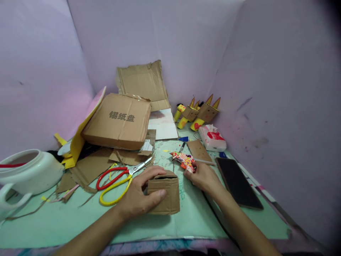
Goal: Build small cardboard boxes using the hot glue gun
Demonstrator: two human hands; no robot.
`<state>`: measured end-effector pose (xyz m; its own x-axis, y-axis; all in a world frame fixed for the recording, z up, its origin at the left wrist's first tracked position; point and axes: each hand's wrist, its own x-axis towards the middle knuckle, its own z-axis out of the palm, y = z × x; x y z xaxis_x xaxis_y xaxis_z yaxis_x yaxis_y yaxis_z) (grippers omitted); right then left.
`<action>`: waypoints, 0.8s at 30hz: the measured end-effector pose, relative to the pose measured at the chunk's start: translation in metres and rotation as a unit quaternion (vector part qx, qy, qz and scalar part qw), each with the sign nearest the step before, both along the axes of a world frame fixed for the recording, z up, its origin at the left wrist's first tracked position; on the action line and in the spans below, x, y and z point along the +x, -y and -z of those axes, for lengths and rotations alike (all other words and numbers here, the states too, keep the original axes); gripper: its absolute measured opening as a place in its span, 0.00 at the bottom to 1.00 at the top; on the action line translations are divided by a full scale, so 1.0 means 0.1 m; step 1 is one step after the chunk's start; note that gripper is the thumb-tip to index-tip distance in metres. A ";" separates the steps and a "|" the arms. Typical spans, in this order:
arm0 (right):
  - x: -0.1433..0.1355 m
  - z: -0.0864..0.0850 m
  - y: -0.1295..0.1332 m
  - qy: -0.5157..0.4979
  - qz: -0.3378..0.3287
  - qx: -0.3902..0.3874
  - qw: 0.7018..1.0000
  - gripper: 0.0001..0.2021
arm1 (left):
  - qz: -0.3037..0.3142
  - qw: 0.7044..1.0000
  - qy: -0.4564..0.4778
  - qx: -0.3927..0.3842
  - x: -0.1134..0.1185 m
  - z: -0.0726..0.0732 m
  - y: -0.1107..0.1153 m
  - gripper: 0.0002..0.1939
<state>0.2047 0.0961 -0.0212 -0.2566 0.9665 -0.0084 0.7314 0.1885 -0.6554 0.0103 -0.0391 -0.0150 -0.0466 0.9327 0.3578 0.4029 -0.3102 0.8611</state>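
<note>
My left hand (144, 197) is wrapped round a small brown cardboard box (169, 195), thumb on its near face and fingers over the top. A dark gap shows along the box's upper edge. To the right, my right hand (204, 176) grips a hot glue gun (183, 160) with a colourful patterned body, its nozzle pointing left. A pale glue stick (204, 161) juts from the gun's back, and a dark cord runs toward the table's front edge. Scissors (129, 174) with one red and one yellow handle lie partly open just left of my left hand.
A big cardboard carton (117, 124) rests on cardboard scraps (92, 167) at the left rear. A white pot (32, 170) stands far left. On the right are a phone (238, 181), a tissue pack (212, 138) and a cardboard piece (199, 151). Cardboard animal figures (205, 114) stand behind.
</note>
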 end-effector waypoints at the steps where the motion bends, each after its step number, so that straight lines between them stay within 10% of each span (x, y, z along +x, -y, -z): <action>1: -0.02 -0.01 -0.02 -0.025 -0.011 -0.021 0.999 0.05 | 0.001 1.000 0.001 0.002 0.00 0.00 0.00 0.17; 11: 0.41 -0.16 0.50 -0.313 -0.050 -0.088 0.944 0.21 | 0.012 1.000 -0.016 0.005 -0.02 0.01 0.03 0.18; 24: 0.76 -0.11 0.98 -0.354 0.068 -0.141 0.922 0.22 | 0.000 0.999 -0.027 0.030 -0.02 0.09 0.07 0.20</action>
<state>0.2812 -0.0023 -0.0106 -0.1708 0.9752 -0.1411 0.1062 -0.1242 -0.9866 0.0083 -0.0458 -0.0238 -0.0263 0.9091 0.4158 0.4483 -0.3610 0.8177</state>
